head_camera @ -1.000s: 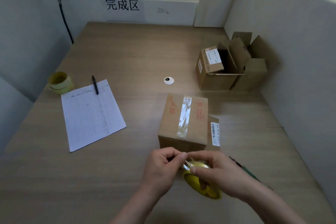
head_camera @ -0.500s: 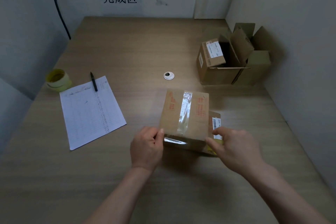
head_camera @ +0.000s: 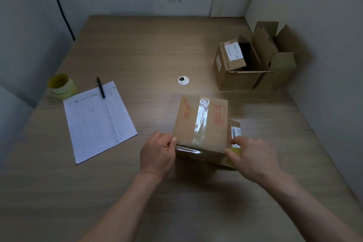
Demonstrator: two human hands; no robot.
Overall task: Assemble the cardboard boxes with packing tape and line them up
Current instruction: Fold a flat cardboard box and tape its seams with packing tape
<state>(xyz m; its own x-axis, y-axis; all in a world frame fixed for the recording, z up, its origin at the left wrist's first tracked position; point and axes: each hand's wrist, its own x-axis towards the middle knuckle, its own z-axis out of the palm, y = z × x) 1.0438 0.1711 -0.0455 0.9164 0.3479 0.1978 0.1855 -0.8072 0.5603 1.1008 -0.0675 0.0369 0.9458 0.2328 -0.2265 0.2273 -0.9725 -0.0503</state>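
Observation:
A small cardboard box (head_camera: pixel 200 122) stands on the table in front of me, a strip of clear tape running down its top. A fresh band of tape (head_camera: pixel 187 149) stretches across its near top edge. My left hand (head_camera: pixel 157 153) presses that tape's end against the box's near left corner with the thumb. My right hand (head_camera: pixel 253 156) grips a yellow tape roll (head_camera: pixel 233 153) at the box's near right corner; the hand hides most of the roll.
Two open cardboard boxes (head_camera: pixel 253 59) stand at the far right by the wall. On the left lie a printed sheet (head_camera: pixel 98 120) with a black pen (head_camera: pixel 100 90) and a second yellow tape roll (head_camera: pixel 60 85). A cable grommet (head_camera: pixel 183 80) sits mid-table.
A second ago both hands held the roll in front of the box, peeling the tape end. They have since moved to the box's near corners and laid tape along its near edge.

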